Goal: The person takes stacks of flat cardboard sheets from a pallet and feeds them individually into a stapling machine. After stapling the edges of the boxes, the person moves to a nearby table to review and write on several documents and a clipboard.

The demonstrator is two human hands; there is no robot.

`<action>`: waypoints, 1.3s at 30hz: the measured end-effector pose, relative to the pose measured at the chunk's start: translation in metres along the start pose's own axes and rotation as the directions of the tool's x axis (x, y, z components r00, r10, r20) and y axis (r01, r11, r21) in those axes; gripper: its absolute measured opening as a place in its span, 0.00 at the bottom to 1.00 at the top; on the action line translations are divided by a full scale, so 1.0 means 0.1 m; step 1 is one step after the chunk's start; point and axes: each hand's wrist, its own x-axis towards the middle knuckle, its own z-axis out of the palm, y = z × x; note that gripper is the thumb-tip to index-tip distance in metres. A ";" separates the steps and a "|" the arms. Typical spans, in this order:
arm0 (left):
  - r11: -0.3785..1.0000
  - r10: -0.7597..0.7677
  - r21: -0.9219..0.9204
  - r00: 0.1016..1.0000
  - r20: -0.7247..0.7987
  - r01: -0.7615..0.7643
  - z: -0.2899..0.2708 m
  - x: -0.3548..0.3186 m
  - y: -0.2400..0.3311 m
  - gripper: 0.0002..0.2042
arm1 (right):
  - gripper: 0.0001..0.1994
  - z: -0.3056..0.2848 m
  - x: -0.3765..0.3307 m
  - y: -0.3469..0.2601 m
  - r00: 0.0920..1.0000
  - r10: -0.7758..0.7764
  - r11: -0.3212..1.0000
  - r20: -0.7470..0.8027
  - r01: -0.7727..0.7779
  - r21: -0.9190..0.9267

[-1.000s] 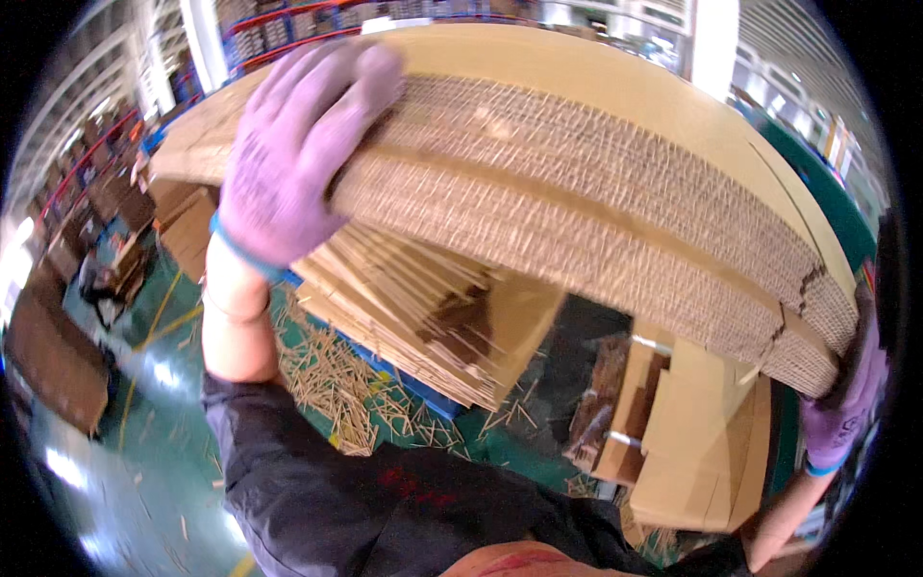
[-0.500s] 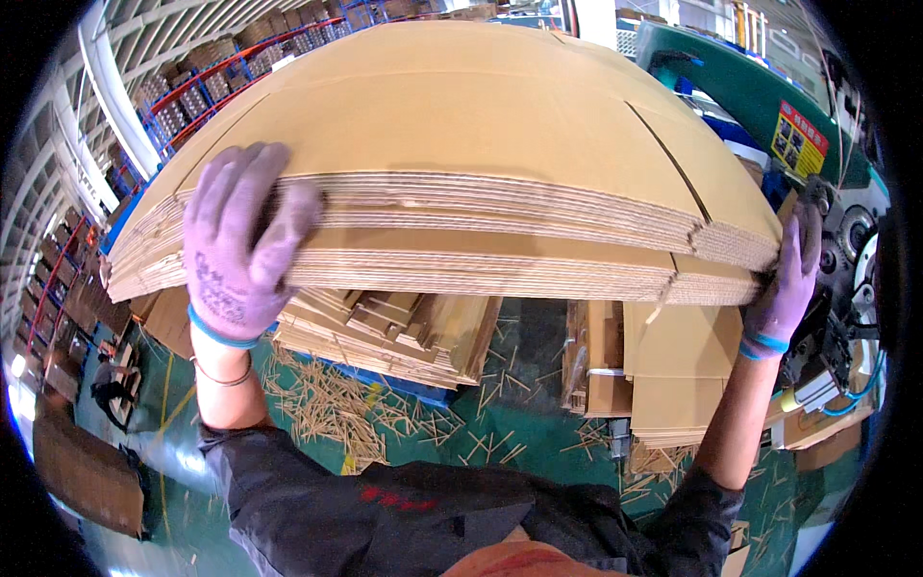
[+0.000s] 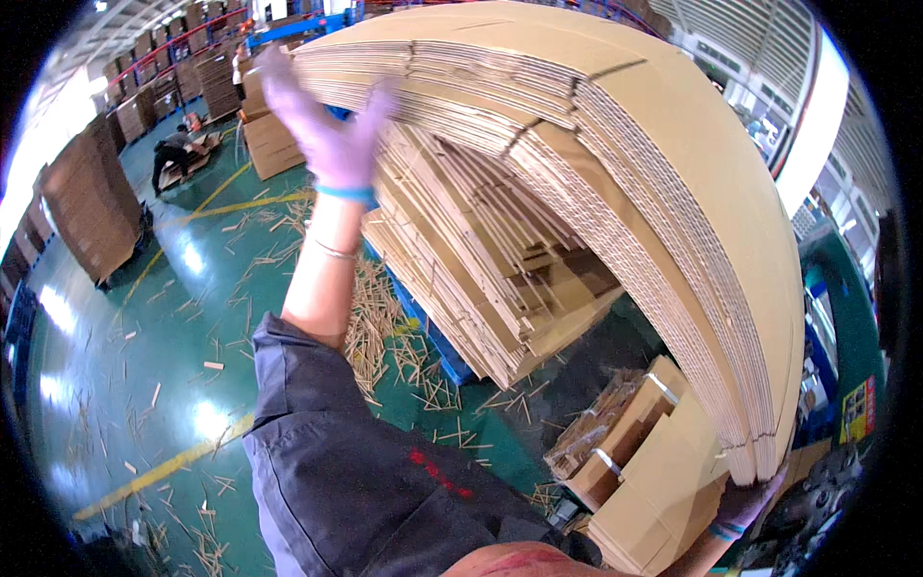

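Observation:
A thick stack of flat brown cardboard box blanks (image 3: 692, 144) arcs across the upper middle and right of the view, its layered cut edges facing me. A gap splits it into an upper and a lower bundle. My left hand (image 3: 332, 135), in a purple glove with a blue cuff, is raised at the stack's far left end. Its thumb and fingers are spread and smeared by motion; whether it touches the edges I cannot tell. At the near right end, my gloved right hand (image 3: 752, 500) grips the stack's corner, its fingers partly hidden.
Below the stack, more cardboard blanks (image 3: 452, 260) lie on a blue pallet (image 3: 454, 362). Cardboard bundles (image 3: 615, 433) stand nearer right, beside dark machinery (image 3: 817, 514). Cardboard strips (image 3: 370, 332) litter the green floor (image 3: 183, 327). Far left, a person (image 3: 173, 154) bends near a tall cardboard stack (image 3: 91, 202).
My view has turned left, so the stack now slants down to the right. My left hand has left the front edge and risen toward the far left end; my right hand stays at the right corner.

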 end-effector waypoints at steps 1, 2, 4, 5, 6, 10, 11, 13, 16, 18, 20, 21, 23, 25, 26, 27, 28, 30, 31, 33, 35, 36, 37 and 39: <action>0.902 -0.431 -0.015 0.896 -0.107 0.432 -0.14 -0.06 -0.33 0.47 | 0.30 0.04 -0.04 0.01 1.000 -0.009 1.000 -0.003 0.009 0.016; 0.731 -0.656 -0.323 0.749 -0.092 0.601 -0.29 -0.10 -0.84 0.43 | 0.30 -0.07 0.00 0.08 1.000 -0.015 0.998 0.014 0.014 0.060; 0.244 -0.921 -0.616 0.377 0.094 0.749 -0.40 -0.10 -1.26 0.39 | 0.30 -0.11 0.01 0.13 0.985 -0.122 0.982 0.118 0.137 -0.127; 0.025 -0.966 -0.628 0.180 0.184 0.778 -0.40 -0.05 -1.31 0.38 | 0.31 -0.08 0.01 0.14 0.970 -0.173 0.955 0.171 0.208 -0.211; -0.083 -0.958 -0.598 0.101 0.268 0.797 -0.37 0.02 -1.50 0.38 | 0.30 -0.06 0.00 0.15 0.964 -0.198 0.930 0.177 0.242 -0.278; 0.018 -0.943 -0.219 0.089 0.322 0.976 0.00 0.22 -2.42 0.41 | 0.26 -0.01 -0.11 0.31 1.000 0.007 0.998 0.000 -0.007 0.060; 0.144 -0.960 0.002 0.139 0.243 0.990 0.09 0.27 -2.45 0.43 | 0.26 0.09 -0.19 0.27 0.996 0.079 0.982 -0.051 -0.069 0.176; 0.248 -0.967 0.399 0.204 0.149 0.883 0.23 0.23 -2.57 0.47 | 0.26 0.23 -0.32 0.19 0.963 0.232 0.902 -0.138 -0.160 0.401; 0.267 -0.964 0.563 0.217 0.157 0.782 0.21 0.12 -2.67 0.53 | 0.31 -0.15 -0.37 0.57 0.978 0.132 0.923 -0.161 -0.062 0.379; 0.324 -0.942 0.439 0.244 0.229 0.838 -0.06 0.33 -2.73 0.50 | 0.30 -0.17 -0.51 0.64 0.965 0.224 0.873 -0.135 -0.137 0.469; 0.352 -0.918 0.310 0.260 0.300 0.883 -0.23 0.47 -2.63 0.47 | 0.28 -0.02 -0.77 0.47 0.902 0.413 0.754 -0.124 -0.262 0.603; 0.361 -0.902 0.240 0.272 0.335 0.901 -0.27 0.56 -2.53 0.46 | 0.28 -0.26 -0.82 0.61 0.921 0.368 0.795 -0.130 -0.239 0.558; 0.245 -0.962 0.106 0.229 0.150 0.964 0.04 0.07 -1.48 0.41 | 0.28 -0.96 -1.13 1.03 0.953 0.229 0.912 -0.198 -0.139 0.386; 0.343 -0.938 0.059 0.337 0.082 0.938 0.00 0.25 -0.66 0.23 | 0.28 -1.46 -1.37 1.45 0.992 0.100 0.991 -0.070 -0.094 0.092; 0.496 -0.848 -0.070 0.500 0.174 0.866 -0.30 0.47 -0.94 0.21 | 0.28 -1.48 -1.41 1.71 0.992 0.117 0.988 -0.036 -0.113 0.108; 0.499 -0.842 -0.108 0.510 0.174 0.860 -0.26 0.51 -0.56 0.22 | 0.29 -1.60 -1.48 1.81 0.985 0.165 0.976 -0.046 -0.156 0.150; 0.507 -0.833 -0.143 0.526 0.171 0.850 -0.25 0.61 -0.13 0.23 | 0.29 -1.69 -1.52 1.90 0.969 0.243 0.944 -0.044 -0.226 0.239; 0.498 -0.854 -0.068 0.502 0.132 0.865 -0.42 0.85 0.30 0.24 | 0.27 -1.66 -1.53 1.87 0.868 0.494 0.709 0.044 -0.432 0.558; 0.518 -0.850 0.035 0.509 0.131 0.855 -0.49 0.93 0.56 0.24 | 0.27 -1.68 -1.50 1.82 0.811 0.571 0.596 0.126 -0.515 0.615; 0.528 -0.819 -0.110 0.539 0.196 0.842 -0.58 0.95 0.65 0.27 | 0.24 -2.02 -1.49 2.01 0.807 0.561 0.538 0.186 -0.526 0.659; 0.479 -0.831 -0.151 0.502 0.239 0.865 -0.70 1.01 0.88 0.27 | 0.24 -2.01 -1.53 1.81 0.802 0.558 0.511 0.212 -0.534 0.674; 0.447 -0.840 -0.165 0.476 0.261 0.879 -0.75 1.05 0.90 0.26 | 0.25 -2.16 -1.49 1.94 0.818 0.542 0.556 0.192 -0.521 0.648; 0.416 -0.847 -0.174 0.450 0.282 0.892 -0.82 1.10 0.92 0.25 | 0.26 -2.36 -1.51 2.13 0.830 0.531 0.597 0.172 -0.510 0.619; 0.338 -0.868 -0.170 0.376 0.324 0.926 -1.07 1.24 0.67 0.25 | 0.25 -2.91 -1.55 2.85 0.910 0.413 0.765 0.043 -0.373 0.525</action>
